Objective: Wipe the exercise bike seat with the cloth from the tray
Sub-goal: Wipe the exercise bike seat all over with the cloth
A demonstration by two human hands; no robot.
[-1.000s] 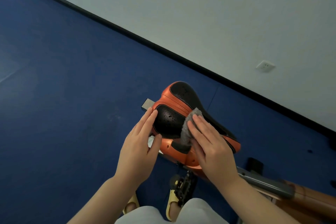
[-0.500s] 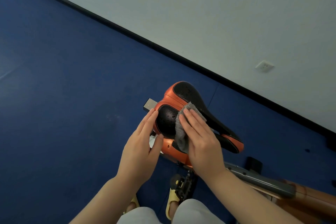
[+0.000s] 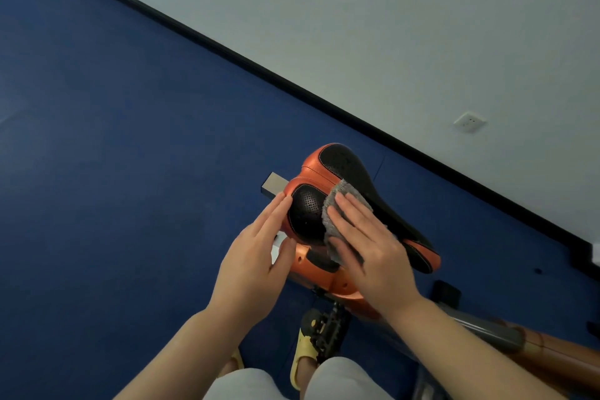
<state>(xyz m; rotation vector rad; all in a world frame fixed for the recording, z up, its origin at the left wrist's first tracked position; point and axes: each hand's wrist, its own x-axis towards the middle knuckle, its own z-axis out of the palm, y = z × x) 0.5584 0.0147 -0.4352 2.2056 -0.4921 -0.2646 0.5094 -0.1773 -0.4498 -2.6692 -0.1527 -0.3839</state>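
Note:
The exercise bike seat [image 3: 341,166] is orange with black perforated pads and sits in the middle of the view, nose pointing lower right. My right hand [image 3: 367,247] lies flat on a grey fluffy cloth [image 3: 331,208], pressing it onto the seat's middle between the two rear pads. My left hand [image 3: 256,256] rests with straight fingers against the seat's left rear edge, thumb under the rim, holding nothing. The tray is out of view.
Blue floor [image 3: 130,156] spreads to the left, bounded by a black skirting [image 3: 292,84] and a pale wall with a socket [image 3: 469,122]. The bike's grey frame [image 3: 487,331] and a black pedal [image 3: 328,328] lie below the seat, beside my yellow slippers [image 3: 303,351].
My right hand has slid the cloth up and leftward along the seat, from the nose side toward the rear pads. My left hand has stayed at the seat's left edge.

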